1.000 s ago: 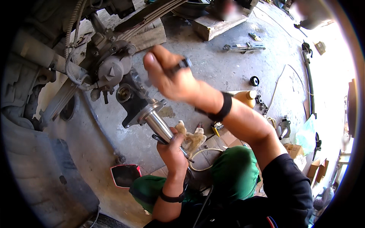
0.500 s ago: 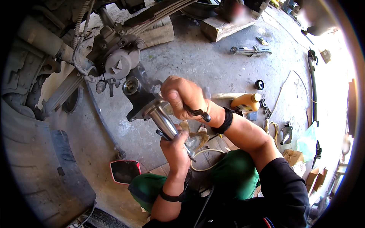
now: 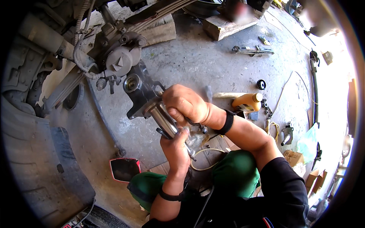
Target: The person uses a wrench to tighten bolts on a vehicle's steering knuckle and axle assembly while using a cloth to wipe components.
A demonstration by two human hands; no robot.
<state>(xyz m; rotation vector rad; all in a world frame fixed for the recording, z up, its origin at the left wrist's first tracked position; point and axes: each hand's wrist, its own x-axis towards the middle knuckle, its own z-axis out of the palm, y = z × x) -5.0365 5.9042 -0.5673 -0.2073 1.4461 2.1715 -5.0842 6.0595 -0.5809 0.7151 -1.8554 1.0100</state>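
Observation:
A steering knuckle (image 3: 138,99) with a dark bracket body, a round bore and a polished spindle (image 3: 162,118) is held up in front of me, tilted. My left hand (image 3: 175,150) is closed round the spindle's lower end, thumb on top; a thin dark rod (image 3: 191,152) shows beside its fingers. My right hand (image 3: 186,106) is a fist against the spindle's upper side, near the flange. From under that fist juts a dark bent metal piece (image 3: 204,129); the rest of it is hidden by the fingers. A blurred tan rag-like thing (image 3: 195,140) lies below.
On the left are a vehicle's axle parts (image 3: 119,62) and a curved liner (image 3: 28,152). Wooden blocks (image 3: 224,27) stand at the back. An orange bottle (image 3: 248,102), a black ring (image 3: 261,84) and a red-edged tray (image 3: 124,170) lie on the concrete floor.
My right hand has moved down along the spindle towards my left hand, and the dark bent piece has moved with it. The knuckle and my left hand are nearly still.

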